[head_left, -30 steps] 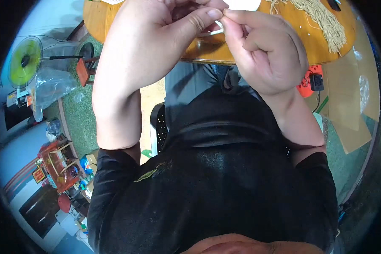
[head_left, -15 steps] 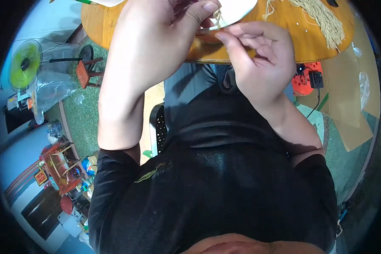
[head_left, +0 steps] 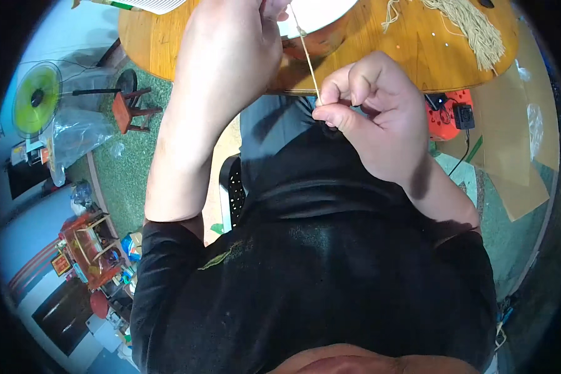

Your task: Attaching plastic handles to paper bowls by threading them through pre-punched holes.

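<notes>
A thin beige cord [head_left: 310, 61] runs straight between my hands, with a small knot [head_left: 302, 31] partway along it. My right hand [head_left: 383, 115] pinches the lower end between thumb and forefinger, just in front of the table's near edge. At the top of the view, my left hand [head_left: 234, 40] has the upper end in its fingers, which are partly cut off by the picture's edge. Behind the cord is a white round surface [head_left: 324, 14] above a reddish-brown curved object [head_left: 321, 43] on the wooden table [head_left: 149, 47].
A bundle of beige cords [head_left: 474, 34] lies at the table's right, near a short loose piece [head_left: 389, 15] and a few tiny white bits [head_left: 434, 34]. A red power strip [head_left: 442, 124] and cardboard [head_left: 511, 137] are at right. A green fan [head_left: 37, 96] and small stool [head_left: 131, 112] stand left.
My right hand has moved down toward me, away from my left hand, drawing the cord out into a straight line. The looped cord between my fingers is now a small knot.
</notes>
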Demonstrator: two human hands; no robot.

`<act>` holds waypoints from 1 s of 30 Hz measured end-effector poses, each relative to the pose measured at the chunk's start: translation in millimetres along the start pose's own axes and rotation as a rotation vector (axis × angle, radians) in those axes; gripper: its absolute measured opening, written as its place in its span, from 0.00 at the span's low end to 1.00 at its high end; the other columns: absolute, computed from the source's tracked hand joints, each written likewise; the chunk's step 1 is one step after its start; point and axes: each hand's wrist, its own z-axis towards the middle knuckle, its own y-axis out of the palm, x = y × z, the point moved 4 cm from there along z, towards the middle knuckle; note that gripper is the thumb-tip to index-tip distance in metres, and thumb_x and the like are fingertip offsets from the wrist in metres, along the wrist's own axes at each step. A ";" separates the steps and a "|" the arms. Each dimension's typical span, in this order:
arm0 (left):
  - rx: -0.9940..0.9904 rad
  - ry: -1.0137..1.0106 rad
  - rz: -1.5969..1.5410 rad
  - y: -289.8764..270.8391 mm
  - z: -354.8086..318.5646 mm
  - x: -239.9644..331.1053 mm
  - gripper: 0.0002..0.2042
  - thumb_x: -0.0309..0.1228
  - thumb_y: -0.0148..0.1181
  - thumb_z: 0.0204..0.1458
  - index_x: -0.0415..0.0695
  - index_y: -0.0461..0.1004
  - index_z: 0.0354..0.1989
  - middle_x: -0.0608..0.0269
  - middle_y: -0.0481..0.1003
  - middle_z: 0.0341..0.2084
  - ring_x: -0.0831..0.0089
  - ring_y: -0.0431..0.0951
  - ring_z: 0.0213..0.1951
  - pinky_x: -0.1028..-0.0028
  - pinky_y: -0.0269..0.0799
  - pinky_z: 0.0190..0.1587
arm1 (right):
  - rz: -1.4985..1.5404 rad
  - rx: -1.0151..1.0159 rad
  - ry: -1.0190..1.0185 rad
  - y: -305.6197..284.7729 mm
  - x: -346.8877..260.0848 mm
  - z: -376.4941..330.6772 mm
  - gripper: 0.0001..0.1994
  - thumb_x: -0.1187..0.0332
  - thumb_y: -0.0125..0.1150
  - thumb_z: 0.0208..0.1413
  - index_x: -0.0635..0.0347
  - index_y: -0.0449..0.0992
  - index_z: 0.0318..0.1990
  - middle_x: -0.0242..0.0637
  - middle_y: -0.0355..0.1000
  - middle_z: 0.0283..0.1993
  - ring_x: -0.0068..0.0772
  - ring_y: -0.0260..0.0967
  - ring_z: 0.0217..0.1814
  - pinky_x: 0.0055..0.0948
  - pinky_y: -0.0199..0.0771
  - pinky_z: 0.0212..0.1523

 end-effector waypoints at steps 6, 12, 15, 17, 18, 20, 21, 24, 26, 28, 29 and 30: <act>-0.001 0.031 0.051 -1.5 2.1 -0.5 0.03 0.16 0.56 0.58 0.36 0.72 0.39 0.47 0.74 0.31 0.50 0.78 0.37 0.65 0.73 0.42 | 0.045 0.021 0.142 -7.3 -2.0 3.0 0.15 0.89 0.63 0.56 0.59 0.67 0.42 0.35 0.73 0.39 0.18 0.72 0.37 0.18 0.76 0.38; 0.150 -0.037 -0.201 -11.5 -6.6 -2.0 0.08 0.16 0.61 0.54 0.36 0.75 0.42 0.46 0.79 0.42 0.51 0.80 0.45 0.65 0.74 0.49 | 0.163 0.080 0.307 -15.1 -9.2 5.6 0.12 0.84 0.63 0.59 0.60 0.71 0.46 0.37 0.78 0.41 0.18 0.75 0.38 0.18 0.77 0.38; 0.033 0.467 0.028 -1.3 -15.3 -11.0 0.17 0.20 0.74 0.44 0.36 0.80 0.44 0.52 0.81 0.46 0.60 0.83 0.45 0.67 0.77 0.49 | 0.210 0.089 0.308 -17.3 -16.6 6.1 0.10 0.82 0.65 0.59 0.63 0.72 0.44 0.36 0.79 0.41 0.20 0.77 0.41 0.21 0.78 0.44; 0.056 0.470 0.049 3.3 -15.1 -14.2 0.15 0.20 0.74 0.45 0.38 0.81 0.43 0.54 0.82 0.44 0.61 0.83 0.45 0.67 0.77 0.49 | 0.167 0.044 0.265 -16.5 -23.0 8.3 0.10 0.82 0.62 0.61 0.60 0.69 0.45 0.39 0.80 0.41 0.20 0.77 0.39 0.18 0.77 0.39; 0.074 0.473 0.069 6.0 -15.6 -17.9 0.13 0.21 0.73 0.46 0.39 0.81 0.42 0.55 0.82 0.41 0.61 0.83 0.45 0.67 0.77 0.49 | 0.167 0.043 0.263 -15.7 -24.2 8.7 0.10 0.82 0.62 0.61 0.60 0.69 0.45 0.39 0.80 0.41 0.20 0.77 0.39 0.18 0.77 0.39; 0.094 0.462 0.109 10.5 -18.6 -30.2 0.10 0.21 0.73 0.47 0.40 0.82 0.38 0.59 0.83 0.36 0.62 0.84 0.43 0.68 0.77 0.48 | 0.188 0.022 0.224 -12.3 -28.4 10.2 0.10 0.82 0.63 0.61 0.61 0.69 0.44 0.40 0.80 0.40 0.21 0.77 0.39 0.18 0.78 0.39; 0.098 0.470 0.102 13.6 -18.6 -29.6 0.09 0.21 0.73 0.47 0.40 0.82 0.37 0.59 0.83 0.35 0.62 0.84 0.42 0.68 0.77 0.47 | 0.184 0.025 0.223 -12.1 -30.7 10.7 0.10 0.82 0.63 0.61 0.61 0.69 0.44 0.40 0.80 0.40 0.21 0.77 0.39 0.18 0.78 0.39; 0.114 0.460 0.053 18.2 -19.5 -28.4 0.08 0.19 0.72 0.47 0.41 0.82 0.35 0.60 0.83 0.33 0.63 0.84 0.40 0.69 0.76 0.46 | 0.167 0.000 0.217 -10.7 -37.8 11.2 0.12 0.83 0.66 0.59 0.60 0.66 0.40 0.40 0.80 0.39 0.21 0.77 0.39 0.18 0.78 0.40; 0.126 0.476 0.004 16.9 -19.7 -29.2 0.08 0.20 0.72 0.47 0.40 0.82 0.34 0.60 0.84 0.33 0.63 0.85 0.40 0.69 0.76 0.47 | 0.131 -0.028 0.196 -9.2 -42.9 10.8 0.17 0.84 0.68 0.56 0.57 0.62 0.35 0.39 0.79 0.37 0.22 0.78 0.38 0.19 0.79 0.41; 0.109 0.445 0.007 14.2 -18.9 -27.0 0.07 0.21 0.73 0.47 0.40 0.82 0.34 0.59 0.84 0.33 0.63 0.85 0.42 0.68 0.75 0.49 | 0.082 -0.110 0.162 -4.0 -51.3 11.1 0.22 0.85 0.71 0.53 0.56 0.59 0.33 0.38 0.77 0.33 0.25 0.79 0.38 0.21 0.80 0.42; 0.084 0.429 0.005 12.5 -18.2 -28.4 0.07 0.22 0.73 0.47 0.41 0.82 0.34 0.59 0.83 0.33 0.63 0.85 0.42 0.66 0.74 0.51 | 0.075 -0.137 0.145 -1.6 -52.8 10.5 0.22 0.85 0.72 0.52 0.56 0.58 0.33 0.37 0.76 0.32 0.27 0.79 0.38 0.22 0.80 0.42; 0.059 0.415 -0.002 11.2 -17.0 -28.6 0.07 0.22 0.73 0.47 0.41 0.82 0.34 0.59 0.83 0.33 0.63 0.85 0.43 0.65 0.73 0.53 | 0.051 -0.151 0.104 -2.9 -53.9 10.5 0.22 0.85 0.73 0.52 0.57 0.60 0.34 0.36 0.75 0.31 0.29 0.80 0.39 0.23 0.80 0.43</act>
